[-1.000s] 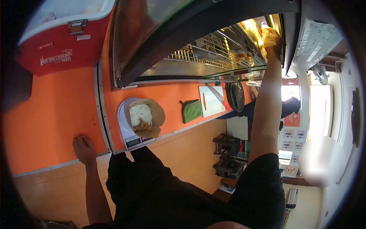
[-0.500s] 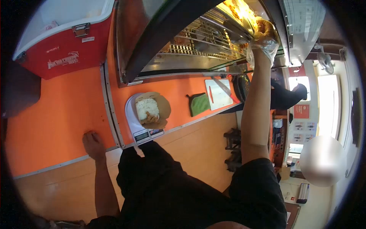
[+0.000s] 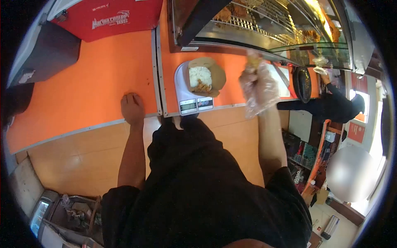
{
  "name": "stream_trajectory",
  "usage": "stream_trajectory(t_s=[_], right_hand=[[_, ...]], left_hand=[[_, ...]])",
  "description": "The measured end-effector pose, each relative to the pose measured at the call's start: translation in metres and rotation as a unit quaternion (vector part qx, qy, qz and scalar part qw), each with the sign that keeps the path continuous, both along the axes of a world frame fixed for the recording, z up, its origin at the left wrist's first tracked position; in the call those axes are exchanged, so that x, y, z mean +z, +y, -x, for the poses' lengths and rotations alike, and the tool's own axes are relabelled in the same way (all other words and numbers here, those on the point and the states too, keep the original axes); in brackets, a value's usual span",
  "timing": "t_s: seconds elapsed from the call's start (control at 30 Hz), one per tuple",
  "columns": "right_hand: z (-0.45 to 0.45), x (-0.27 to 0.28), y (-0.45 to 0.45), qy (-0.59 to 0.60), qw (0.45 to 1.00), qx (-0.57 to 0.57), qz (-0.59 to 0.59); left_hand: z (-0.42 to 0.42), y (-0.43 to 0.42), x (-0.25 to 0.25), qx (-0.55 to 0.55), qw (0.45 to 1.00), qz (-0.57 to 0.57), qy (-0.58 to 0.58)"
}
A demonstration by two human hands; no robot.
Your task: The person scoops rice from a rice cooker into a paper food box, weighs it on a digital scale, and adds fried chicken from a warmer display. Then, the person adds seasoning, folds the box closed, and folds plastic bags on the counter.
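Food piece, blurred, seems pinched in the grip of the right hand above the worktop; likely a serving step, next needing steady placement in the rice box; left hand: grip unclear

2 arms forward: left hand palm-down, fingers loosely curled; right hand blurred.

Right of the scale, you have a strip of open bench up to your gloved right hand; the flap of the food box flares into that side. Beyond the scale, the display cabinet walls you off. Left of it lies wide room, with your left hand nearest and the red cooler farther back.
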State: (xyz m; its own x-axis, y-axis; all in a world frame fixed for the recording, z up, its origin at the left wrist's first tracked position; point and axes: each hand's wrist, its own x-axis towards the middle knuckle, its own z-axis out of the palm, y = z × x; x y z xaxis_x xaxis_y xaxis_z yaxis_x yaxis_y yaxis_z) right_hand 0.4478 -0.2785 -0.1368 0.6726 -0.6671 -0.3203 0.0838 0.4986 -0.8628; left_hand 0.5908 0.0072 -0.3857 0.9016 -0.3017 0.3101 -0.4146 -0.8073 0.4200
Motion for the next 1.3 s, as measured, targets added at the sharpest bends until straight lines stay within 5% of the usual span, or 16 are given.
stream_trajectory(t_s=[0.03, 0.43, 0.63, 0.67, 0.7, 0.73, 0.8, 0.87, 0.93, 0.97, 1.03, 1.17, 1.3], right_hand=[[0.004, -0.014, 0.005, -0.057, 0.987, 0.04, -0.143], [0.013, -0.047, 0.034, -0.122, 0.964, 0.161, -0.173], [-0.001, -0.062, 0.015, 0.094, 0.979, 0.179, -0.007], [-0.009, -0.063, 0.011, 0.172, 0.921, 0.254, 0.24], [-0.016, -0.065, 0.009, 0.236, 0.793, 0.308, 0.469], [-0.026, -0.064, 0.01, 0.235, 0.794, 0.31, 0.467], [-0.047, -0.065, 0.017, 0.407, 0.627, 0.382, 0.543], [-0.057, -0.085, 0.014, 0.396, 0.596, 0.398, 0.575], [-0.066, -0.097, 0.012, 0.42, 0.482, 0.493, 0.59], [-0.064, -0.097, 0.009, 0.418, 0.481, 0.495, 0.59], [-0.057, -0.088, -0.003, 0.304, 0.589, 0.454, 0.595], [-0.058, -0.059, -0.008, 0.371, 0.604, 0.471, 0.526], [-0.053, -0.063, -0.017, 0.311, 0.685, 0.504, 0.424]], left_hand=[[0.001, -0.001, 0.001, -0.001, 1.0, 0.007, 0.005], [0.001, -0.001, -0.007, 0.005, 1.0, 0.013, -0.003], [-0.001, 0.001, -0.01, -0.003, 1.0, 0.02, -0.023], [0.0, 0.0, -0.01, 0.0, 1.0, 0.021, -0.018], [0.0, 0.001, -0.009, 0.001, 1.0, 0.018, -0.018], [0.0, 0.0, -0.008, -0.003, 1.0, 0.021, -0.016], [0.001, 0.0, -0.007, -0.006, 1.0, 0.022, -0.012], [0.0, -0.001, -0.005, -0.002, 1.0, 0.02, -0.02], [0.001, -0.002, -0.004, 0.004, 1.0, 0.015, -0.019], [0.001, -0.001, -0.004, 0.008, 1.0, 0.011, -0.017], [0.0, 0.001, -0.009, 0.006, 0.999, 0.018, -0.041], [-0.001, 0.001, -0.01, 0.0, 0.999, 0.019, -0.026], [-0.001, 0.002, -0.015, 0.006, 0.999, 0.017, -0.046]])
